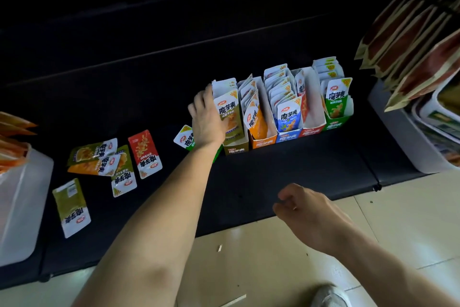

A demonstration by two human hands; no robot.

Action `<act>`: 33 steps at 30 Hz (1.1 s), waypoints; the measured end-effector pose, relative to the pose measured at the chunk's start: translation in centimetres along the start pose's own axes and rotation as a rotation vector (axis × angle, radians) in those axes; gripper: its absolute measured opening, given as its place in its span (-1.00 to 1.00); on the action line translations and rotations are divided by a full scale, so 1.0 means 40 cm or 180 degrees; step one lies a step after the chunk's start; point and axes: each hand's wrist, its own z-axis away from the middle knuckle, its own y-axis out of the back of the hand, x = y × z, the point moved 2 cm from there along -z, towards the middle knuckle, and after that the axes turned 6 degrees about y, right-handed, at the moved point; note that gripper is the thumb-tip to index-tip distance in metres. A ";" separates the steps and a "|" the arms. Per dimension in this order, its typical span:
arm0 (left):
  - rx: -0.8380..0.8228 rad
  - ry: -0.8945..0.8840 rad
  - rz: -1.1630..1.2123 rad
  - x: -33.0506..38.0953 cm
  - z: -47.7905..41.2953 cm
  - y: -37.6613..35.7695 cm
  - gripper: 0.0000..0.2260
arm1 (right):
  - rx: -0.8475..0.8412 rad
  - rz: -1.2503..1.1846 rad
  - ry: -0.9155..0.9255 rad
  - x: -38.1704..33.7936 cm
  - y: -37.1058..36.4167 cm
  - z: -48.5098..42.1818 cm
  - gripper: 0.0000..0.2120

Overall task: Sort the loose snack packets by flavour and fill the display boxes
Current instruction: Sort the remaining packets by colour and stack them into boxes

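Observation:
Five display boxes stand in a row on the black shelf [249, 182]: olive box [235, 149], orange box [263, 142], blue box [288, 137], red box [311, 130] and green box [336, 125]. My left hand [207, 120] grips the olive packets [230, 110] standing in the olive box. My right hand [308, 209] hovers over the shelf's front edge, fingers curled, holding nothing. Loose packets lie to the left: a red one [144, 154], an olive one [72, 207], a small olive and orange pile [99, 159], and a green one [185, 138] beside my left wrist.
A translucent plastic bin [17, 207] with orange packets stands at the far left. White bins [410, 147] and hanging brown snack bags [410, 45] crowd the right side. Beige floor tiles [273, 269] lie below the shelf, with a shoe [328, 296] at the bottom.

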 end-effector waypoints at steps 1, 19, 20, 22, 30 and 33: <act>-0.0024 0.0096 0.0064 -0.007 0.000 0.008 -0.08 | -0.0012 0.0024 0.0027 -0.004 -0.002 -0.002 -0.74; -0.2177 -0.0055 -0.1079 -0.330 0.227 0.263 -0.58 | -0.0350 0.0384 0.0449 -0.231 -0.114 -0.082 -0.77; -0.2373 -0.0240 -0.1245 -0.341 0.237 0.312 -0.60 | -0.0354 0.0383 0.0507 -0.264 -0.129 -0.084 -0.76; -0.2687 -0.0417 -0.1516 -0.381 0.261 0.413 -0.63 | -0.0386 0.0363 0.0646 -0.325 -0.163 -0.088 -0.73; -0.2237 0.0737 -0.1549 -0.731 0.346 0.617 -0.52 | -0.0626 0.0603 0.1134 -0.505 -0.385 -0.193 -0.65; -0.1837 0.1044 -0.1457 -0.819 0.358 0.572 -0.38 | -0.0687 0.0633 0.1162 -0.541 -0.478 -0.242 -0.61</act>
